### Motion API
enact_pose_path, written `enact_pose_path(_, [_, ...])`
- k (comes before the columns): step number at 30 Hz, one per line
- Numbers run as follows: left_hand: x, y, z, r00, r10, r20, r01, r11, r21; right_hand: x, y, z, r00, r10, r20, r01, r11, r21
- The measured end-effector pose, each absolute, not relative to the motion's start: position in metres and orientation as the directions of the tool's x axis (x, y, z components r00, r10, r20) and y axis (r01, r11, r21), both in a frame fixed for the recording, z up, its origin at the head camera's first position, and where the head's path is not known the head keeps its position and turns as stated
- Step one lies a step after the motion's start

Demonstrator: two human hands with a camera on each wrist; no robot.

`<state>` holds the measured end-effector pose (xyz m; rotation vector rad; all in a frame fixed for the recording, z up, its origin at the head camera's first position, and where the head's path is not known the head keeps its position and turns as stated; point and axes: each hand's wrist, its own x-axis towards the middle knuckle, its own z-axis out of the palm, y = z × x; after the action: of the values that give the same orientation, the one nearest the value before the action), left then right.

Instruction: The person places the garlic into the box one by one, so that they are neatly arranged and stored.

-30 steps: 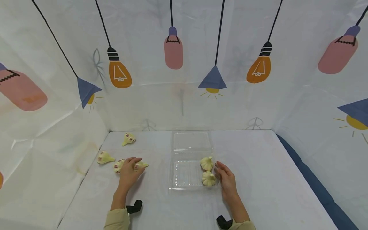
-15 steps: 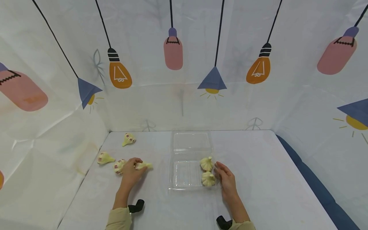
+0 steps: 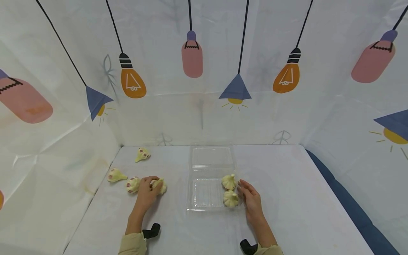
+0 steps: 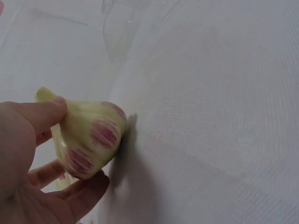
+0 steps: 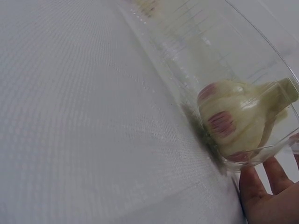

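My left hand [image 3: 147, 194] pinches a garlic bulb [image 3: 161, 187] near the table, just right of another bulb. In the left wrist view, the thumb lies on the neck of this purple-streaked garlic bulb [image 4: 93, 133] and fingertips are beneath it. A clear plastic clamshell container [image 3: 205, 194] lies with its lid folded back at mid-table. Along its right side sit two garlic bulbs, a far one [image 3: 228, 181] and a near one [image 3: 231, 198]. My right hand [image 3: 253, 203] rests against that side, its fingers loosely bent by the wall, as the right wrist view shows too.
Three more garlic bulbs lie on the left of the white table: one at the back [image 3: 142, 154], one at the left edge [image 3: 116, 175] and one beside my left hand [image 3: 132, 185]. A white curtain [image 3: 204, 113] printed with lamps surrounds the table.
My left hand has taken hold of the garlic bulb and turned it, its neck no longer pointing right. The hand has shifted slightly right. My right hand stays put.
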<state>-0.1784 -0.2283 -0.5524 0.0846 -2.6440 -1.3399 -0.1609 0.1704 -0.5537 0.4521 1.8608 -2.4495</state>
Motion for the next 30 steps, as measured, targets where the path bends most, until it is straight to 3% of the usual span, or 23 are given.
enact_pose_path(9, [-0.175, -0.228, -0.549, -0.964, -0.103, 0.243, 0.131, 0.615, 0.778, -0.161, 0.171, -0.554, -0.956, 0.146, -0.254, 0.205, -0.284, -0.936])
enact_pose_path(18, [-0.172, -0.213, -0.548, -0.904, -0.145, 0.402, 0.218, 0.653, 0.725, -0.161, 0.171, -0.554, -0.955, 0.161, -0.25, 0.198, -0.281, -0.939])
enact_pose_path(30, [-0.173, -0.196, -0.536, -0.883, -0.121, 0.454, 0.3, 0.6, 0.742, -0.161, 0.171, -0.554, -0.955, 0.16, -0.249, 0.197, -0.285, -0.938])
